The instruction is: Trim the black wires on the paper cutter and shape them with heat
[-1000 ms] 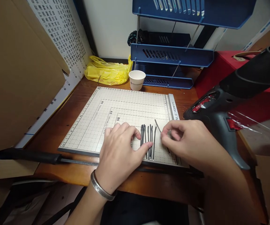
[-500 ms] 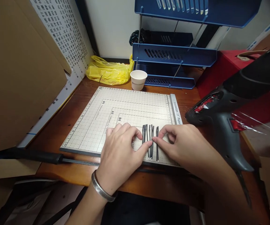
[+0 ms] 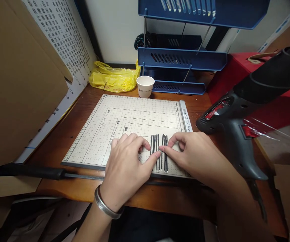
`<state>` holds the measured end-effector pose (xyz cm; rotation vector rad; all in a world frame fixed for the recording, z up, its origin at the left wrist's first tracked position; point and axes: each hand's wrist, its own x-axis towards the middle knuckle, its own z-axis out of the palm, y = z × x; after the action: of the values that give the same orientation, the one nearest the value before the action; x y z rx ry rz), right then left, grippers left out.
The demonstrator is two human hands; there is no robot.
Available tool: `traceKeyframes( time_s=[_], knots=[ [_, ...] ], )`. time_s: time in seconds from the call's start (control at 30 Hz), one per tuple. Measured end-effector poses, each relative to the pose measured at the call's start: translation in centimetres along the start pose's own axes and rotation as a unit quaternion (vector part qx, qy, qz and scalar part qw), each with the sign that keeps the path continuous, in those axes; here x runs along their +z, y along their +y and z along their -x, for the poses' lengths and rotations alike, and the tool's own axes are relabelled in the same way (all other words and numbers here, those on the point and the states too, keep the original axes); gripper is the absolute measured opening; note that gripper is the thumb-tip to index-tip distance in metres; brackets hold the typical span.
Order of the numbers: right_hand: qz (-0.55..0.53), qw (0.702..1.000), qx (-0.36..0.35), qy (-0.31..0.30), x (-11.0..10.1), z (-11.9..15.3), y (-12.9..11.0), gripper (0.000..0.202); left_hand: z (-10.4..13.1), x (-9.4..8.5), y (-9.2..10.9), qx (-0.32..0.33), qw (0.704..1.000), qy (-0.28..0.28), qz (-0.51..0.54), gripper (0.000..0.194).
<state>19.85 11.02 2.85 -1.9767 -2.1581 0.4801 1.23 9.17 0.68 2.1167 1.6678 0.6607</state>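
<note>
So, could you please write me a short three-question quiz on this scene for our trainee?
1. True or false: the thin black sticks lie on the gridded cutting board.
2. What touches the sticks? A) both the left hand and the right hand B) the left hand only C) neither
3. Which colour is the plastic bag behind the paper cup?

Key: 1 true; 2 A; 3 yellow.

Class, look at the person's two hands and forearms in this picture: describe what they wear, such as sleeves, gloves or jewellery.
Both hands are bare, with no gloves and no rings showing. The left hand has a plain silver metal bangle round its wrist. The right hand shows nothing on its wrist. No sleeves reach either forearm in view, and the nails are short and unpainted.
</note>
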Motion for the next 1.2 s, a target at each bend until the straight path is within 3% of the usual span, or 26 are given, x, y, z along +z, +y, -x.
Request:
traceKeyframes(
  time_s=[0.27,0.83,1.03,1.2],
  knots=[
    [-0.033,0.998,-0.043,0.008,0.30,0.01,-0.58,0.014,-0.01,-0.07,-0.13,0.002,1.000,-0.002,0.000,0.017],
    [-0.062,0.997,-0.053,-0.004,-0.15,-0.01,-0.35,0.014,0.11,-0.30,-0.20,0.002,1.000,-0.017,0.013,0.011],
    [-0.052,0.997,-0.051,-0.002,0.06,0.12,-0.44,0.019,0.14,-0.29,-0.09,-0.001,1.000,-0.005,0.012,0.022],
    [-0.060,0.996,-0.064,-0.004,0.18,0.01,-0.40,0.015,0.16,-0.16,0.00,0.003,1.000,-0.010,0.004,0.017]
  ],
)
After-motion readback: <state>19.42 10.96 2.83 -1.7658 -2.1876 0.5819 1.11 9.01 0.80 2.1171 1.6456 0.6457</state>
